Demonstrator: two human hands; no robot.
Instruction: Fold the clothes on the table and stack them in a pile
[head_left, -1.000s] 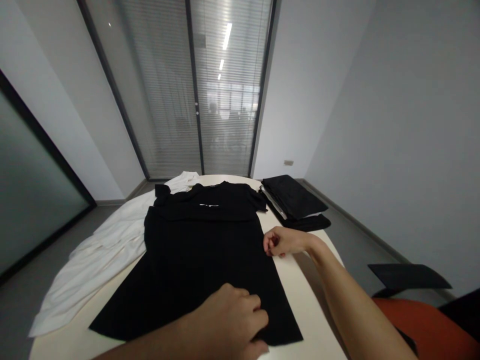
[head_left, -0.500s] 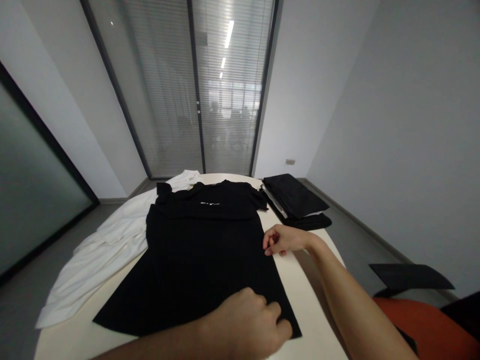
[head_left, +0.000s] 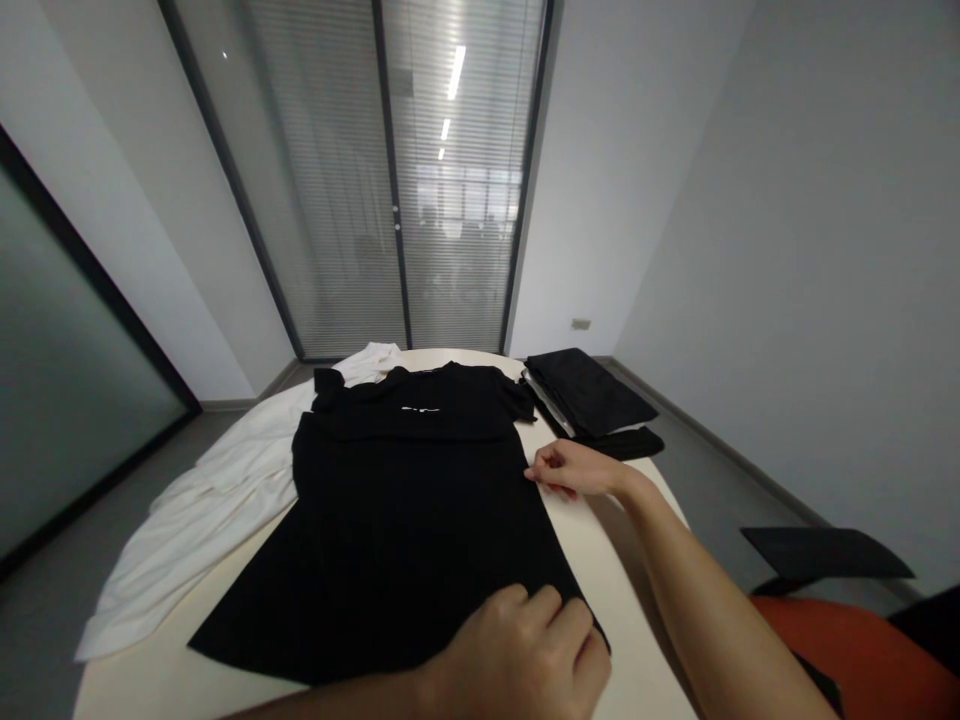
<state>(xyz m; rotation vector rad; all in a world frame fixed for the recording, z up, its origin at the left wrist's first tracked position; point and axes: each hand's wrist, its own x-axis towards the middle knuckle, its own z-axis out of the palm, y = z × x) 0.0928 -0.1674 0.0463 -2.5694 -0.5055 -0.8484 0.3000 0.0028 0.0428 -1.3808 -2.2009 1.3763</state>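
A black T-shirt (head_left: 420, 520) with a small white print on its chest lies spread on the cream table (head_left: 649, 640), collar end away from me. My left hand (head_left: 532, 650) is closed at the shirt's near right corner, its fingers wrapped round the hem there. Farther up the right edge, my right hand (head_left: 566, 468) pinches the side of the shirt between thumb and fingertips. The shirt's left side has a fold near the sleeve.
White cloth (head_left: 202, 500) lies along the table's left edge. At the back right sits a stack of folded dark clothes (head_left: 592, 395). An orange chair (head_left: 832, 650) with a black armrest stands at the right. Glass panels with blinds rise behind the table.
My left hand has moved slightly right, and the shirt's near right corner has shifted with it. My right hand has moved a little up the shirt's side edge.
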